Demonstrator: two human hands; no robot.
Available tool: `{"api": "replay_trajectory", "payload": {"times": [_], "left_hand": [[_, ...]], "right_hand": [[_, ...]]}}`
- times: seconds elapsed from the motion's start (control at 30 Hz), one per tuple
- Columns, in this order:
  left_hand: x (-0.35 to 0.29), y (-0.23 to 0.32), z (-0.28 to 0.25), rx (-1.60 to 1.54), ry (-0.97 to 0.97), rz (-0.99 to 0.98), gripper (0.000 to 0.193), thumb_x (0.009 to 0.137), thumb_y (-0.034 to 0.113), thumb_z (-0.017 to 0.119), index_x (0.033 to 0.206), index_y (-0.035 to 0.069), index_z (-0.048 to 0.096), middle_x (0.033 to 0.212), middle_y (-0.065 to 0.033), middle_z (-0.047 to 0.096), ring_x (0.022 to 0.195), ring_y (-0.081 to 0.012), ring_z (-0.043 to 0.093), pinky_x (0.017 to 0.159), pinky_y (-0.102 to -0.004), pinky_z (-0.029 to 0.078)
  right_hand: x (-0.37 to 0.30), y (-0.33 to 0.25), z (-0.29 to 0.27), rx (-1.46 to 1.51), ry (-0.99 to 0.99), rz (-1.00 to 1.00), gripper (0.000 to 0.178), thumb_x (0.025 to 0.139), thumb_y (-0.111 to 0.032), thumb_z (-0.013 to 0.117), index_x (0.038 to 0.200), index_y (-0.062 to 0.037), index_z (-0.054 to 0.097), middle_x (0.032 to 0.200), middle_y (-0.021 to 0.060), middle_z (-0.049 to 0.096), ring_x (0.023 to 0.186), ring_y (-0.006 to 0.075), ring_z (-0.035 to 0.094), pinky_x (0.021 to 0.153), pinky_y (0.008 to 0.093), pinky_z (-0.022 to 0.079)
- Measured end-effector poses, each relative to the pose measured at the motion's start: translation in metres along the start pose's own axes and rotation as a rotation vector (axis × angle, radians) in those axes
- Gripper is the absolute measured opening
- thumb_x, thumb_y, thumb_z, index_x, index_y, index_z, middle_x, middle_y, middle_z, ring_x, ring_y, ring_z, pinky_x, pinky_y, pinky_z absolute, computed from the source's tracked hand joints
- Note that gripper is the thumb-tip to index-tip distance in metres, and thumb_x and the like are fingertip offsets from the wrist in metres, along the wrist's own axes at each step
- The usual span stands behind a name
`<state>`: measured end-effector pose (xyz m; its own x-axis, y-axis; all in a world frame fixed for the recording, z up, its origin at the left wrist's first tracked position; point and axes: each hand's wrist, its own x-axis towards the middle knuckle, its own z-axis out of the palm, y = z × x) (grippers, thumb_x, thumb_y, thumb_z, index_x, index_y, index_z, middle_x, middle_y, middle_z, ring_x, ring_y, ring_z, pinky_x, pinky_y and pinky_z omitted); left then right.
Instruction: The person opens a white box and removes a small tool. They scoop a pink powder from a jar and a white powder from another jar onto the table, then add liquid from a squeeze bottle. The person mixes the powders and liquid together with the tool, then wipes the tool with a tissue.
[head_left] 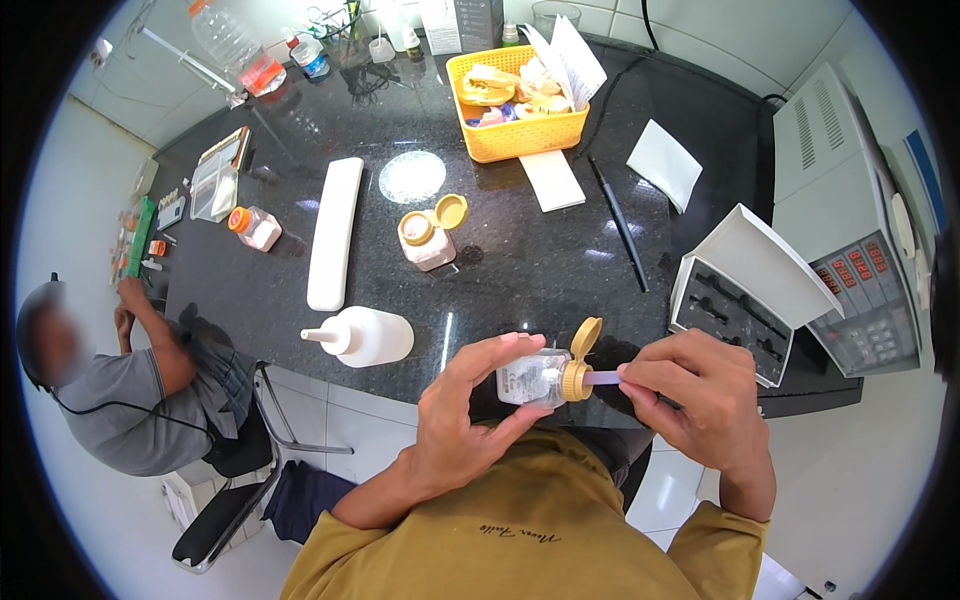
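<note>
My left hand [448, 415] grips a small clear plastic jar [522, 378] between thumb and fingers, tipped on its side with its mouth to the right. Its gold flip cap [587, 337] stands open. In a pinch, my right hand [702, 400] holds a thin lavender stick [603, 378], whose far end goes into the jar's mouth. What the jar contains is hard to make out. Beyond my hands, a similar jar [430, 250] with an open gold lid holds pale pink material. A white squeeze bottle [375, 336] with a nozzle lies left of my left hand.
A long white case [335, 235] and an orange-lidded jar [264, 230] are on the black countertop [490, 290]. Farther back stands a yellow basket [530, 140]. A dark pen [620, 225], an open box [745, 318] and a machine [850, 230] are to the right. A seated person [140, 380] is at left.
</note>
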<state>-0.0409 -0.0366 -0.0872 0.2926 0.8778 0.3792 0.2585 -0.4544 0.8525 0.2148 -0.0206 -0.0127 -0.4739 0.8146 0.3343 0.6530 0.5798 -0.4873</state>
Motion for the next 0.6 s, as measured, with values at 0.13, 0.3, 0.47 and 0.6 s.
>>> {"api": "replay_trajectory", "payload": {"times": [0.13, 0.3, 0.47, 0.6], "left_hand": [[-0.0006, -0.0004, -0.0002, -0.005, -0.007, -0.002, 0.08, 0.077, 0.001, 0.089, 0.141, 0.003, 0.041, 0.131, -0.0215, 0.067, 0.123, -0.0302, 0.067, 0.108, -0.041, 0.05], [-0.0007, 0.0002, -0.0007, 0.002, -0.014, -0.011, 0.079, 0.077, 0.001, 0.089, 0.141, 0.003, 0.042, 0.131, -0.0218, 0.067, 0.124, -0.0302, 0.066, 0.108, -0.0412, 0.05], [-0.0019, -0.0006, -0.0015, 0.001, -0.009, -0.012, 0.079, 0.077, 0.0, 0.089, 0.141, 0.002, 0.042, 0.131, -0.0221, 0.067, 0.124, -0.0304, 0.066, 0.108, -0.0414, 0.05], [-0.0034, -0.0038, -0.003, 0.0, 0.009, -0.014, 0.079, 0.077, 0.0, 0.088, 0.141, 0.002, 0.043, 0.13, -0.0218, 0.067, 0.124, -0.0297, 0.066, 0.11, -0.0414, 0.049]], "right_hand": [[-0.0004, 0.0017, 0.0016, 0.012, 0.015, -0.015, 0.026, 0.069, -0.001, 0.086, 0.093, -0.0084, 0.076, 0.082, 0.0034, 0.07, 0.064, 0.0179, 0.064, 0.05, 0.0289, 0.046], [-0.0008, 0.0022, 0.0015, -0.007, -0.004, -0.01, 0.021, 0.075, -0.006, 0.084, 0.093, -0.0092, 0.075, 0.084, 0.0025, 0.07, 0.064, 0.017, 0.063, 0.05, 0.03, 0.047], [-0.0002, 0.0017, 0.002, -0.003, 0.021, -0.012, 0.021, 0.074, -0.005, 0.084, 0.093, -0.0088, 0.075, 0.084, 0.0029, 0.07, 0.064, 0.0172, 0.064, 0.051, 0.03, 0.048], [-0.0044, 0.003, 0.002, 0.006, 0.068, 0.014, 0.021, 0.073, -0.004, 0.085, 0.092, -0.0083, 0.075, 0.083, 0.003, 0.069, 0.064, 0.0176, 0.064, 0.051, 0.0297, 0.048]]}}
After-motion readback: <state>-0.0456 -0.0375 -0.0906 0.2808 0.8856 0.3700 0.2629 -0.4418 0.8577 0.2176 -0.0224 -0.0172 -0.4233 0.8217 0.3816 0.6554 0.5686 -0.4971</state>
